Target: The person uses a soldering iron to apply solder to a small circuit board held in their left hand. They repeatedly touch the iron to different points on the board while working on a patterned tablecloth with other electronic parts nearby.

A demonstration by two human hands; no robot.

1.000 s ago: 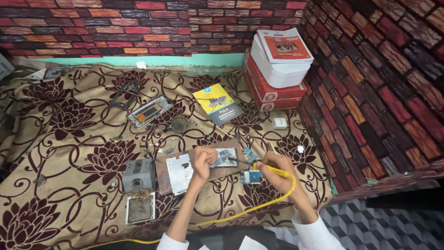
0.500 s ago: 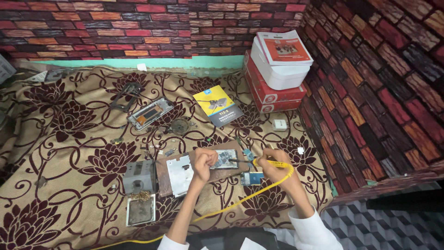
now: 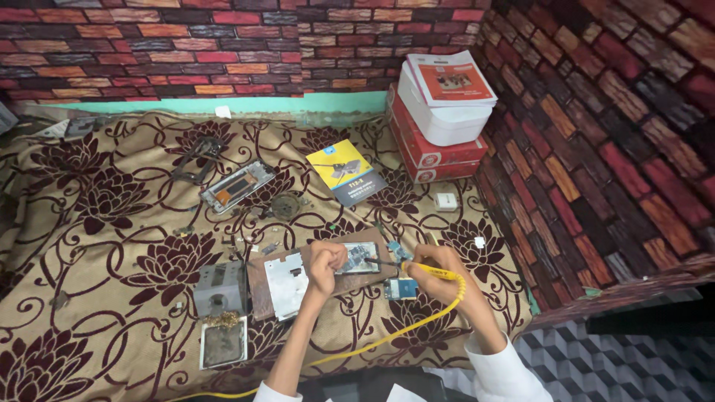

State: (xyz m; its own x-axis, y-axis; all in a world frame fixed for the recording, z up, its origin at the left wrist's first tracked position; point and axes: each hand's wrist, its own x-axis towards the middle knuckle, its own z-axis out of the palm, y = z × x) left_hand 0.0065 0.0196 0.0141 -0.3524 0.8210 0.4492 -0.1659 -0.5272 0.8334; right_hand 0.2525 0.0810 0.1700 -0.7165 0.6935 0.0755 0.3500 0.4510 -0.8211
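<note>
My right hand (image 3: 441, 277) grips a yellow-handled soldering iron (image 3: 421, 269) whose thin tip points left at a small circuit board (image 3: 358, 257). A yellow cable (image 3: 387, 335) runs from the iron down toward me. My left hand (image 3: 325, 263) is closed and presses on the left end of that board, pinning it to a brown work mat (image 3: 262, 290). A silver metal plate (image 3: 287, 275) lies on the mat just left of my left hand. A small blue module (image 3: 402, 288) sits below the iron.
A grey metal stand (image 3: 220, 289) and a tray with brass wool (image 3: 223, 342) lie at the left. Farther back are a phone frame (image 3: 237, 186), a yellow booklet (image 3: 347, 172) and stacked red and white boxes (image 3: 441, 126) by the brick wall.
Both hands stay on the board and the iron; the iron tip has shifted slightly over the board. The view has moved a little.
</note>
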